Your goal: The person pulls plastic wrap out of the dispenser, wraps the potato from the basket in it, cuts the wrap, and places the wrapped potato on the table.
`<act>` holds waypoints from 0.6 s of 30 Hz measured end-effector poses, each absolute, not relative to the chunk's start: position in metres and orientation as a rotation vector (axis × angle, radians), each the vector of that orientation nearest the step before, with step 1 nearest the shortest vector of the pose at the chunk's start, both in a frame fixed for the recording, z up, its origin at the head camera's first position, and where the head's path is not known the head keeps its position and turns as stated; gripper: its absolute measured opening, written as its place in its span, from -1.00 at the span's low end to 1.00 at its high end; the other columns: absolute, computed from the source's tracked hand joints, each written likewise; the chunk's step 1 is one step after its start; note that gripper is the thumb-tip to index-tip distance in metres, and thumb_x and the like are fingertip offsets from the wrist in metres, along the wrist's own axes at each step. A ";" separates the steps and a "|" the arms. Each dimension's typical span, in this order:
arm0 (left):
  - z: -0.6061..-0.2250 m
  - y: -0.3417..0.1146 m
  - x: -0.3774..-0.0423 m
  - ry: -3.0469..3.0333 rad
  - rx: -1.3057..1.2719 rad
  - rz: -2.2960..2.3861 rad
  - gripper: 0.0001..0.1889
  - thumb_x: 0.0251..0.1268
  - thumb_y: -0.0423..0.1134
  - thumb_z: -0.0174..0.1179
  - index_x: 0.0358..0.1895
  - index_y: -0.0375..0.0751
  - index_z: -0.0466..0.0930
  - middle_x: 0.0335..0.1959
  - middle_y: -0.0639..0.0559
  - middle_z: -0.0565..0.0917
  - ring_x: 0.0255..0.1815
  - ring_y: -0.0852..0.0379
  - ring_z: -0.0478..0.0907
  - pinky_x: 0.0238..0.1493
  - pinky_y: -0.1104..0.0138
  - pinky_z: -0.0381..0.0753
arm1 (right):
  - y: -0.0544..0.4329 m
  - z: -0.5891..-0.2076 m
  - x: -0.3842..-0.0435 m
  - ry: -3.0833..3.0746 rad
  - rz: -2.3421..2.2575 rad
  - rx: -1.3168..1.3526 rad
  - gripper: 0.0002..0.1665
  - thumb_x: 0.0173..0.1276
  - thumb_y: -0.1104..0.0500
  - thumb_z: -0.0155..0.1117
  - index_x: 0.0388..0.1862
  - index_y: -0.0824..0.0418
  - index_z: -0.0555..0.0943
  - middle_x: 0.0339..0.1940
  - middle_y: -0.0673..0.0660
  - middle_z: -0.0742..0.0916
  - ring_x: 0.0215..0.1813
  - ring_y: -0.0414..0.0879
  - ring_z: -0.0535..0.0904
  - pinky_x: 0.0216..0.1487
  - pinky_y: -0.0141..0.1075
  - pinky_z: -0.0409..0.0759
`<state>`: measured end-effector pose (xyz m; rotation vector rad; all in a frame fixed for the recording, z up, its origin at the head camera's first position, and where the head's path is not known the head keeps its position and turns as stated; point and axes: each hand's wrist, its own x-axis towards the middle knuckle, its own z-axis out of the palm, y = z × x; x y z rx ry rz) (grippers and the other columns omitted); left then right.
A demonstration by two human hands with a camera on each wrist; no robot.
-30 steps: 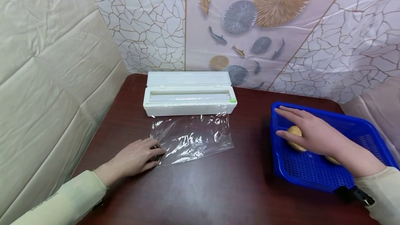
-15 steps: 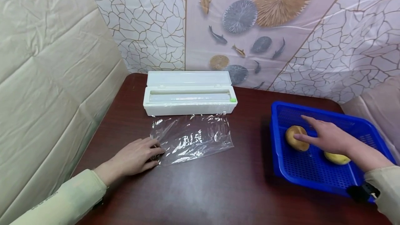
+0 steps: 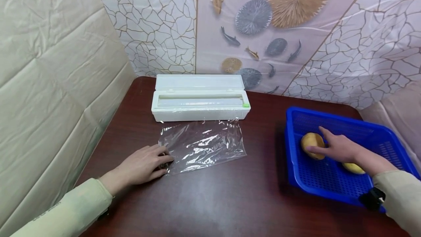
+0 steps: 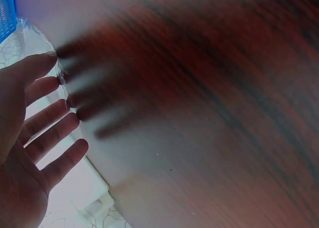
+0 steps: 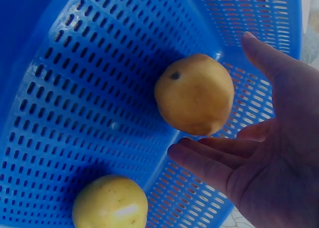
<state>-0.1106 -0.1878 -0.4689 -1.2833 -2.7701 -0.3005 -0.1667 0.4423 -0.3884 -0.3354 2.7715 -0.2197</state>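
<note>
My left hand [image 3: 143, 165] rests on the left edge of a sheet of clear plastic wrap [image 3: 204, 145]. In the left wrist view its spread fingertips touch the edge of the film on the table. The wrap runs out from the front of a white dispenser box [image 3: 200, 114], whose lid is raised over the roll. My right hand [image 3: 342, 149] reaches into a blue basket [image 3: 291, 156], thumb and fingers spread about a brown potato [image 5: 194, 96]. In the right wrist view gaps show between hand and potato. A yellower potato [image 5: 110, 204] lies nearby, partly behind my wrist in the head view.
Everything stands on a dark red-brown table [image 3: 213, 200]. The perforated basket has raised walls. A patterned sheet [image 3: 230, 28] hangs behind the table, and a beige cover [image 3: 56, 83] lines the left side.
My right hand first drew back to the right, uncovering the brown potato, then moved slightly left and lower beside it. The left hand and the wrap have stayed in place.
</note>
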 end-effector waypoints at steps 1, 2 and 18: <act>-0.469 -0.188 -0.110 -2.774 -1.282 -0.306 -0.61 0.35 -0.12 0.46 0.20 -0.11 0.76 0.06 -0.01 0.68 0.10 -0.03 0.64 0.05 0.02 0.68 | 0.441 -0.389 -0.167 2.769 -0.221 -0.330 0.32 0.50 -0.38 0.28 0.60 0.68 0.02 0.19 0.80 0.55 0.19 0.70 0.53 0.11 0.32 0.59; -0.469 -0.188 -0.110 -2.777 -1.280 -0.311 -0.60 0.35 -0.12 0.46 0.20 -0.12 0.75 0.07 -0.01 0.68 0.11 -0.02 0.64 0.06 0.02 0.68 | 0.440 -0.390 -0.167 2.769 -0.218 -0.326 0.32 0.49 -0.37 0.29 0.60 0.68 0.02 0.20 0.81 0.54 0.20 0.70 0.52 0.13 0.32 0.58; -0.470 -0.188 -0.111 -2.765 -1.285 -0.315 -0.62 0.34 -0.12 0.47 0.18 -0.12 0.76 0.05 0.01 0.67 0.08 -0.01 0.64 0.04 0.03 0.68 | 0.433 -0.405 -0.166 2.857 -0.237 -0.520 0.29 0.34 -0.25 0.53 0.60 0.61 0.15 0.29 0.78 0.49 0.27 0.68 0.46 0.18 0.36 0.52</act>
